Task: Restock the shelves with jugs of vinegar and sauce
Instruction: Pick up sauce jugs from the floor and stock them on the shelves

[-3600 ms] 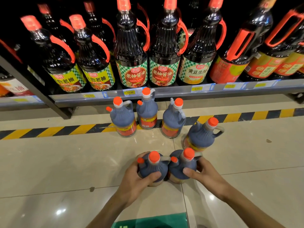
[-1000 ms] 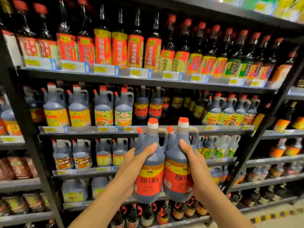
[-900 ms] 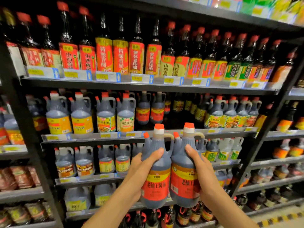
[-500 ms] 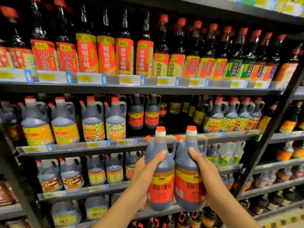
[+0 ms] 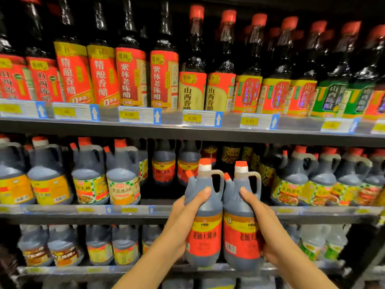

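Left hand (image 5: 183, 222) curls round one jug (image 5: 203, 215); right hand (image 5: 268, 224) curls round its twin (image 5: 239, 217), both raised before the middle shelf (image 5: 129, 210). Neither is shelved yet; the gap (image 5: 216, 163) behind looks their likely spot.

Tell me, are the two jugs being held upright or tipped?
Upright. The left jug and right jug have orange caps on top and level labels, gripped by the left hand and right hand.

2 bare, sleeveless forearms (image 5: 158, 255)
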